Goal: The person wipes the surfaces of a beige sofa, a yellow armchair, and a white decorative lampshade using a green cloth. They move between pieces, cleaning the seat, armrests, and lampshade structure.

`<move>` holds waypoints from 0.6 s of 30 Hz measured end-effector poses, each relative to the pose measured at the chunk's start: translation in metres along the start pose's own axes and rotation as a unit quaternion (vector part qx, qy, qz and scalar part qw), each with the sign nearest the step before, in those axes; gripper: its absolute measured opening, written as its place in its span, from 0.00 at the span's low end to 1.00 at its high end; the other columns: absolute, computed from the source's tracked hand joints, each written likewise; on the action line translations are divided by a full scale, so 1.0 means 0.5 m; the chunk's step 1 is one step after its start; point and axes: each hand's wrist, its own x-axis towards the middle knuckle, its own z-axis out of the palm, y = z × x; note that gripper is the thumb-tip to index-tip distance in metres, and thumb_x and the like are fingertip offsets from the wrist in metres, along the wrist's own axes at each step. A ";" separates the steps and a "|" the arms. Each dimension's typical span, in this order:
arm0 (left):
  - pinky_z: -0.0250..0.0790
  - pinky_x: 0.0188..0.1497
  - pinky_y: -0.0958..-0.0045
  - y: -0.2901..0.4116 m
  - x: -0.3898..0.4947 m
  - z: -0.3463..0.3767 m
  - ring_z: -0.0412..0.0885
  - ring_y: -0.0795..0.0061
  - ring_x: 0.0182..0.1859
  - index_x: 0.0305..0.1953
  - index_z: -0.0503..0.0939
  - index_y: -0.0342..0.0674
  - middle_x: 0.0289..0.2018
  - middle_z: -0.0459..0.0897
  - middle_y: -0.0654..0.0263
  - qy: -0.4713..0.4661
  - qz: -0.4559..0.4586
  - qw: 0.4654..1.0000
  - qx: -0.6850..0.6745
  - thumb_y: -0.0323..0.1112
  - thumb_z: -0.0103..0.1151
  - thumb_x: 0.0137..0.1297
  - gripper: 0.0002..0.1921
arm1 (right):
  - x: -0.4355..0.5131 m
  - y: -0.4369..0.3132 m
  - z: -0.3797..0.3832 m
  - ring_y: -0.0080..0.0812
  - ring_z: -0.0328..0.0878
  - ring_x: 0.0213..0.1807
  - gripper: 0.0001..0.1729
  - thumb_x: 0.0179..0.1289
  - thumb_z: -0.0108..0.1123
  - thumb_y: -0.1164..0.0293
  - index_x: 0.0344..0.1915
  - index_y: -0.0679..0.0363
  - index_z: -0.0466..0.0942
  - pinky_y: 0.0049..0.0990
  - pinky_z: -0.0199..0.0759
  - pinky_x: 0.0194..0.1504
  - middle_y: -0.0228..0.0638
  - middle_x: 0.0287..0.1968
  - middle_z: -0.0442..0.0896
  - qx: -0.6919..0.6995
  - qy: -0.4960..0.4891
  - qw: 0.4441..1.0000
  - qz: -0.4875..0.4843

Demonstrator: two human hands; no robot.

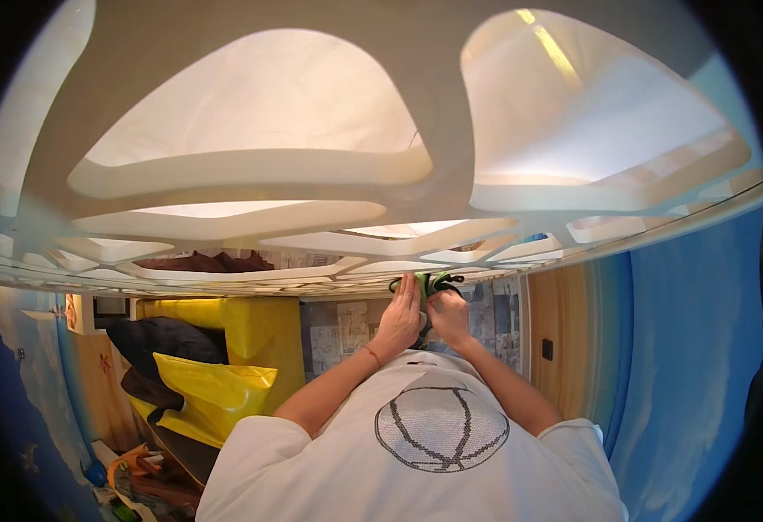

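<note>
In the head view, a green cloth with dark edging [435, 284] is bunched at the base of a white lattice panel [440, 156] with large rounded cutouts. My left hand [402, 318] lies with straight fingers on the cloth's left part, close against the panel. On the other side, my right hand [449, 316] pinches the cloth between bent fingers, and a dark loop of its edging sticks out above that hand. A glossy surface seems to lie over the lattice. Parts of the cloth between and behind my hands are hidden.
Left stands a yellow sofa [264, 333] with a black garment [166, 339] and a yellow cushion [215, 391]. A pile of mixed items [153, 483] lies at lower left. Patterned flooring [342, 333] shows below the panel. A blue painted wall [688, 339] rises at right.
</note>
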 end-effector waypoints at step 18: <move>0.74 0.50 0.57 -0.043 -0.157 -0.115 0.80 0.49 0.49 0.50 0.77 0.40 0.48 0.76 0.55 0.010 -0.293 0.940 -0.173 0.34 0.68 0.58 0.18 | 0.045 -0.088 0.093 0.40 0.83 0.40 0.06 0.57 0.61 0.80 0.34 0.67 0.73 0.33 0.80 0.47 0.46 0.43 0.83 0.141 -0.314 0.931 -0.123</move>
